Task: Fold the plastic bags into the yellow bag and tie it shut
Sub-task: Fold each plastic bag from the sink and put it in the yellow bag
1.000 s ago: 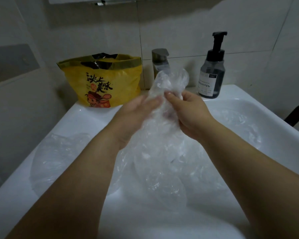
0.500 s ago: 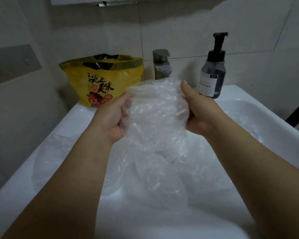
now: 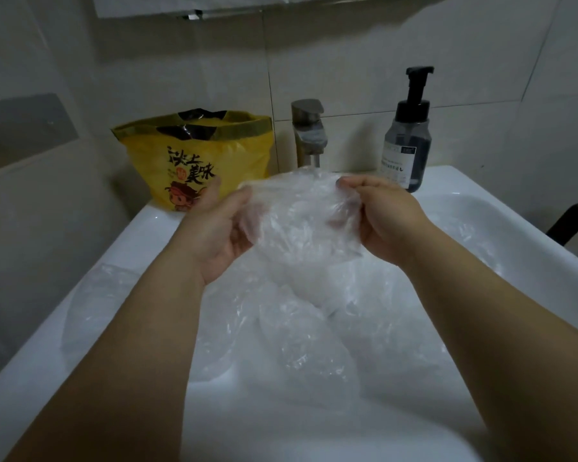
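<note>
My left hand (image 3: pixel 214 235) and right hand (image 3: pixel 386 221) pinch a crinkled clear plastic bag (image 3: pixel 301 221) above the white sink (image 3: pixel 531 228).

The sink's (image 3: pixel 141 235) back edge is crowded (yellow bag (image 3: pixel 194 161) at the left corner, faucet (image 3: pixel 309 135) mid-edge, soap bottle (image 3: pixel 407 145) toward the right). Loose plastic bags (image 3: pixel 297 345) fill the basin, and bare rim shows just in front of the yellow bag.

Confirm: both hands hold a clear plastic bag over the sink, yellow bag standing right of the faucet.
Wrong side: head view shows the yellow bag left of the faucet. The left hand and right hand do hold the clear plastic bag over the sink.
</note>
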The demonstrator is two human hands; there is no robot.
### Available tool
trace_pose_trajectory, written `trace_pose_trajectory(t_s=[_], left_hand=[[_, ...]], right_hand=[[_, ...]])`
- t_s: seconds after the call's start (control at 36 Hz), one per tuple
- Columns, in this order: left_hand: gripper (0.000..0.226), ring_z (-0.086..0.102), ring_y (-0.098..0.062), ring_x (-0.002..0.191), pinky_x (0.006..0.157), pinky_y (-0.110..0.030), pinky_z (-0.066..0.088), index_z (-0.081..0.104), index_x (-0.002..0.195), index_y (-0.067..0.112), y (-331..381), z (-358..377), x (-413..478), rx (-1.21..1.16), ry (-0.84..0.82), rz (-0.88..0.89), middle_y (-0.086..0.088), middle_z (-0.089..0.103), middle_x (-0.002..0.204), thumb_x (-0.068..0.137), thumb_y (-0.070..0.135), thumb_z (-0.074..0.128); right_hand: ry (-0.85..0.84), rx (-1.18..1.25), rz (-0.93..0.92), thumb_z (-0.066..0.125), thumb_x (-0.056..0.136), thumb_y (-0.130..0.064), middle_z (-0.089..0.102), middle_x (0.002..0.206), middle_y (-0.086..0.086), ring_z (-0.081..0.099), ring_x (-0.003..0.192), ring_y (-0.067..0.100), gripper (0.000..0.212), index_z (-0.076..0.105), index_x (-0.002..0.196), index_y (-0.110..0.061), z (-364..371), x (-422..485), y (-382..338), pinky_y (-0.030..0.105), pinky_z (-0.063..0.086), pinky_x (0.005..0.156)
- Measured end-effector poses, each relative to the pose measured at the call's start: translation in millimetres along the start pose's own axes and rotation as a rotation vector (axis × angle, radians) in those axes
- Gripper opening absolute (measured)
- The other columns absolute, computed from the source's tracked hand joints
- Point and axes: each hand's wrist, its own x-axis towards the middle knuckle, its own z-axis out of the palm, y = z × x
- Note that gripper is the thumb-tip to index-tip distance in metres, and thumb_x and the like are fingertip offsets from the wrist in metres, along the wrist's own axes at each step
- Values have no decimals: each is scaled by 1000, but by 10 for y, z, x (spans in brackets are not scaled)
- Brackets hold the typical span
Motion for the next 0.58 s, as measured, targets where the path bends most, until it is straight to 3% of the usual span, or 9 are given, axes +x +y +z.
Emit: trace_pose_trajectory(t_s=[0.06, 0.11, 0.19, 0.25, 0.33, 0.42, 0.5, 0.56, 0.58], left_hand=[[53, 65, -14, 94, 92, -37, 51, 38, 147, 31, -4, 13, 5, -10, 36, 73, 7, 74, 88, 98, 15, 53], [32, 60, -13, 86, 89, -33, 49, 59, 127, 26, 12, 9, -9, -46, 56, 103, 8, 74, 77, 99, 11, 52], [17, 64, -7, 76, 77, -27, 49, 68, 101, 21, 33, -18, 2, -60, 36, 109, 7, 73, 77, 97, 13, 53], [12, 64, -4, 73, 71, -23, 51, 69, 100, 19, 43, -15, -19, -12, -18, 123, 9, 72, 78, 94, 16, 58], [35, 61, -3, 85, 74, -19, 52, 65, 116, 20, 3, -20, -45, 279, -58, 206, 8, 65, 96, 84, 9, 70], [53, 53, -4, 82, 78, -16, 48, 62, 123, 25, -61, -59, -30, 559, -7, 309, 8, 54, 89, 77, 4, 77], [38, 46, -5, 68, 68, -7, 40, 67, 113, 24, -97, -105, -12, 721, 41, 401, 8, 46, 75, 79, 12, 78], [21, 48, -2, 67, 60, -1, 36, 69, 100, 25, -108, -122, -16, 785, 69, 445, 11, 50, 75, 82, 18, 76], [14, 50, 0, 70, 61, 0, 37, 69, 94, 26, -112, -122, -18, 792, 77, 454, 12, 55, 78, 83, 20, 75]], right_hand=[[-24, 57, 40, 52, 93, 0, 67, 66, 5, 66, 63, 17, 16, 59, 81, -7, 9, -25, -19, 41, 55, 80], [-102, 70, 55, 52, 93, 0, 68, 76, 10, 66, 70, 19, 6, 57, 93, -2, -5, -34, -32, 39, 55, 82], [-176, -93, 61, 54, 87, 12, 60, 94, 3, 66, 72, 15, 46, 50, 131, 0, -42, 3, -15, 22, 58, 67], [-190, -206, 66, 53, 83, 19, 53, 101, -2, 62, 72, 14, 60, 44, 139, -3, -86, 18, -4, 16, 55, 60], [-164, -341, 30, 57, 80, 20, 55, 121, 7, 63, 83, 17, 63, 48, 137, -5, -154, 64, 12, 18, 54, 64], [-106, -617, -68, 64, 81, 11, 52, 135, 8, 60, 90, 13, 59, 51, 135, -10, -196, 98, 38, 18, 51, 73], [-76, -949, -175, 68, 86, -7, 59, 108, -1, 55, 75, 7, 48, 54, 131, -16, -235, 113, 48, 8, 46, 56], [-68, -1027, -195, 65, 89, -19, 57, 91, -5, 55, 72, 8, 36, 58, 125, -15, -260, 125, 58, 14, 47, 61], [-69, -1044, -200, 63, 91, -24, 59, 91, -3, 56, 74, 9, 31, 60, 121, -14, -272, 133, 68, 20, 50, 67]])
